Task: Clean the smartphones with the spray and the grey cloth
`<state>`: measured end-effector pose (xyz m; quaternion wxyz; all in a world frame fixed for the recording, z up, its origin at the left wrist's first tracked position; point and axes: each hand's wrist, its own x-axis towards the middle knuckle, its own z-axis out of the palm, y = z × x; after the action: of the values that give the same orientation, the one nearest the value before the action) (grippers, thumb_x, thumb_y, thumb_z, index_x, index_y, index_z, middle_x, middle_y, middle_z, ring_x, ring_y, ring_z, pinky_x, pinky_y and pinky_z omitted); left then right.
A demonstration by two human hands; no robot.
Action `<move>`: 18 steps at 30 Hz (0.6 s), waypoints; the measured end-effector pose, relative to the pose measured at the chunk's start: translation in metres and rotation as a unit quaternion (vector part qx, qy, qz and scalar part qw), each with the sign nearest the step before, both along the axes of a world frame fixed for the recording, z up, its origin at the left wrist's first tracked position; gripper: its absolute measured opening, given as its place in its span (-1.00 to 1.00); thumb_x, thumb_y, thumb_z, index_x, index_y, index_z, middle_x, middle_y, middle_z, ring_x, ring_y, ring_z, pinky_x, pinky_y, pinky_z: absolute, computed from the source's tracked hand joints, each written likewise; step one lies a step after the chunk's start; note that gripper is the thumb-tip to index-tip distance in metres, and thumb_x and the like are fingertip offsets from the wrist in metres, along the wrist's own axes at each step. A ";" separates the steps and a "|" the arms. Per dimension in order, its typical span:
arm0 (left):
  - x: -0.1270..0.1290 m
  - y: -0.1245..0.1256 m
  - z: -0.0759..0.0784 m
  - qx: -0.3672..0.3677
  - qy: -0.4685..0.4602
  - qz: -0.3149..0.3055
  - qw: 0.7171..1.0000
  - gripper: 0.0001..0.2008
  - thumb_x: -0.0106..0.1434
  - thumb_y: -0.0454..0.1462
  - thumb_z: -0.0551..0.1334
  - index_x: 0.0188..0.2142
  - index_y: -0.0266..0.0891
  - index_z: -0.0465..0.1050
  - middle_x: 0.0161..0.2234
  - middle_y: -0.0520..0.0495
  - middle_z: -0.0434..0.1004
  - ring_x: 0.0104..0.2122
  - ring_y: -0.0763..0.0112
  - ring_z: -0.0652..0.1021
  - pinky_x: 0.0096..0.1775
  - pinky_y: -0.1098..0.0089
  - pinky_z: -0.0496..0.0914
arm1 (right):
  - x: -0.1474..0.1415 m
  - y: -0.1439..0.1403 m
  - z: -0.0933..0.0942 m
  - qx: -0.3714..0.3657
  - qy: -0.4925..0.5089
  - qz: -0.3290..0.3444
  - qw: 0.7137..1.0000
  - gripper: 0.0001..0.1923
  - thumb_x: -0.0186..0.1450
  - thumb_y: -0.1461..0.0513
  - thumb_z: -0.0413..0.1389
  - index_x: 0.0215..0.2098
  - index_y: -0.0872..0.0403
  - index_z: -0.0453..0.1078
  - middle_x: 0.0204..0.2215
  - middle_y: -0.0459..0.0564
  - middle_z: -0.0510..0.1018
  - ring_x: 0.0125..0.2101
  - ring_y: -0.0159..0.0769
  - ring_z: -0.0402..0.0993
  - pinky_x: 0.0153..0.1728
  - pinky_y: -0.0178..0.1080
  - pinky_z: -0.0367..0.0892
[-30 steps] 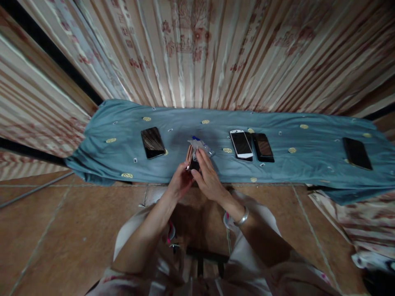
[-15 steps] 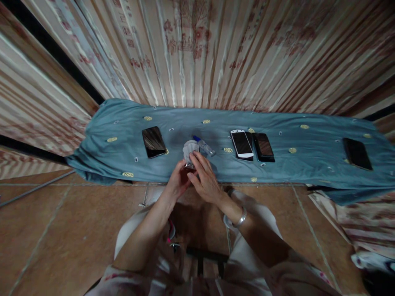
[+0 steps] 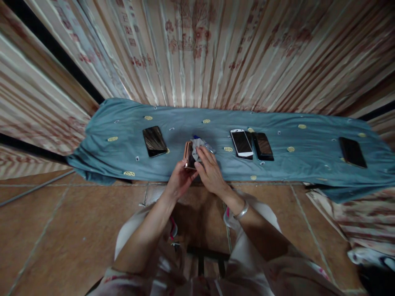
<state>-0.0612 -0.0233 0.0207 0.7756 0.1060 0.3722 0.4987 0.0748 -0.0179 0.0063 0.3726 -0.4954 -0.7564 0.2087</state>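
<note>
Centrally, a rose-gold phone is gripped over the near edge of the blue cloth.

Its copper-pink frame catches light and its dark screen tilts toward the right hand, whose fingers pinch a crumpled grey wiping cloth against the glass; the left hand clasps the phone from below. A small blue-capped spray bottle lies on the blue cloth just beyond the phone. Left of the phone rests a black phone; right of it a white phone touches another dark phone, and one more dark phone lies well apart, further right. Open cloth flanks the phone; brown floor tiles lie nearer than it.
</note>
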 end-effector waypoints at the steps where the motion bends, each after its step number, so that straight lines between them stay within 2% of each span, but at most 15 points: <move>1: -0.001 0.001 0.000 0.003 -0.003 0.001 1.000 -0.84 0.11 -0.16 0.30 -0.35 -0.19 0.52 -0.41 0.03 0.59 -0.35 0.42 0.54 -0.15 0.38 0.40 | 0.000 -0.001 -0.001 -0.001 0.001 0.003 1.000 -0.44 0.46 0.06 -0.20 0.36 0.05 0.09 0.33 0.14 0.19 0.33 -0.14 0.07 0.32 0.07 0.00; 9: -0.007 0.006 -0.002 -0.001 -0.026 0.011 1.000 -0.81 0.10 -0.16 0.28 -0.36 -0.23 0.52 -0.43 0.02 0.60 -0.41 0.45 0.53 -0.23 0.40 0.40 | -0.001 -0.014 -0.003 0.007 -0.002 0.021 1.000 -0.49 0.46 0.11 -0.18 0.30 0.05 0.22 0.27 0.11 0.31 0.29 -0.15 0.15 0.29 0.08 0.09; 15: -0.006 0.007 0.000 0.002 -0.025 0.012 1.000 -0.86 0.10 -0.21 0.30 -0.36 -0.22 0.50 -0.43 0.04 0.59 -0.42 0.47 0.54 -0.30 0.43 0.40 | 0.005 -0.017 -0.001 0.002 0.027 0.039 0.999 -0.56 0.42 0.23 -0.13 0.19 -0.01 0.36 0.17 0.06 0.45 0.17 -0.17 0.34 0.20 0.04 0.26; 18: -0.003 0.007 -0.001 0.018 -0.011 0.006 1.000 -0.87 0.11 -0.22 0.31 -0.36 -0.23 0.50 -0.45 0.05 0.57 -0.45 0.48 0.52 -0.35 0.45 0.38 | 0.007 -0.015 -0.001 0.001 0.038 0.026 0.999 -0.59 0.38 0.25 -0.08 0.12 -0.03 0.42 0.11 0.04 0.50 0.12 -0.19 0.41 0.17 -0.01 0.31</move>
<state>-0.0643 -0.0165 0.0202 0.7746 0.1124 0.3555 0.5109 0.0817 -0.0330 0.0057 0.3955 -0.4668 -0.7548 0.2364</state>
